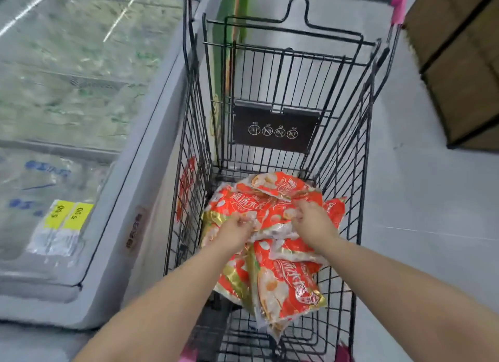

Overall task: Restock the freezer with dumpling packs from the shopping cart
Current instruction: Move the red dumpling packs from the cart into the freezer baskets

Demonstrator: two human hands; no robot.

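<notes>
Several red and gold dumpling packs (286,283) lie piled in the bottom of a black wire shopping cart (343,151). Both my arms reach down into the cart. My left hand (237,230) grips the left edge of a pack in the middle of the pile (272,221), fingers curled into its plastic. My right hand (313,221) grips the same pack on its right side. The chest freezer (145,189) stands directly left of the cart, its sliding glass lid (81,64) closed over frosted goods.
Yellow price tags (68,214) sit under the freezer glass near its front. Stacked cardboard boxes (461,64) stand on the floor at the upper right. Grey floor (426,199) runs to the right of the cart. The cart's pink handle ends (398,5) are at the far side.
</notes>
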